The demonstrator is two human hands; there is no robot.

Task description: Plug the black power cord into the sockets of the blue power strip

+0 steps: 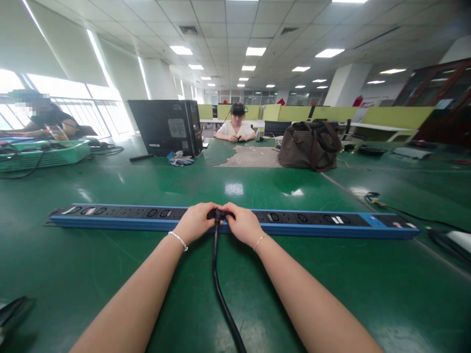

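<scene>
A long blue and black power strip (316,223) lies across the green table in front of me, with several sockets along its top. At its middle, a black power plug (218,214) sits between my two hands. My left hand (195,223) is closed on the plug's left side, and my right hand (243,223) grips it from the right. The fingers partly cover the plug, so how deep it sits in the socket cannot be seen. From the plug a thick black cable (217,274) runs toward me between my forearms.
A black computer case (165,127) with gloves (180,158) beside it stands at the back left. Further left is a green basket (69,153). A brown bag (309,144) rests at the back right. Loose cables (401,213) lie at the right. Two people sit beyond.
</scene>
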